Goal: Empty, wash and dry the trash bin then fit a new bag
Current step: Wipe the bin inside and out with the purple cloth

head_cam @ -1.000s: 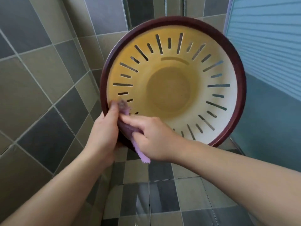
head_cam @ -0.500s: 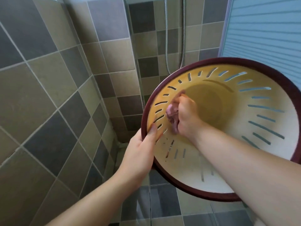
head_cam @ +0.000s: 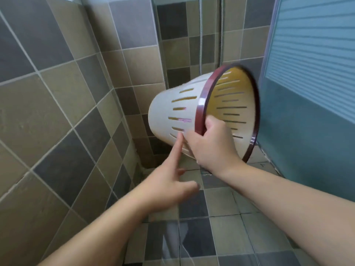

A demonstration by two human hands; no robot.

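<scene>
Tiled shower corner: grey and beige wall tiles (head_cam: 63,104) from nine to twelve o'clock, a blue ribbed panel (head_cam: 315,54) at two o'clock, a hose (head_cam: 200,35) hanging at twelve. I see the trash bin (head_cam: 172,112) held in the air at centre, tipped on its side, its dark red rim (head_cam: 200,110) and mouth facing three o'clock. My right hand (head_cam: 213,143) grips the rim at its lower edge, thumb inside. My left hand (head_cam: 165,185) holds nothing, its forefinger straight and touching the slotted white wall.
</scene>
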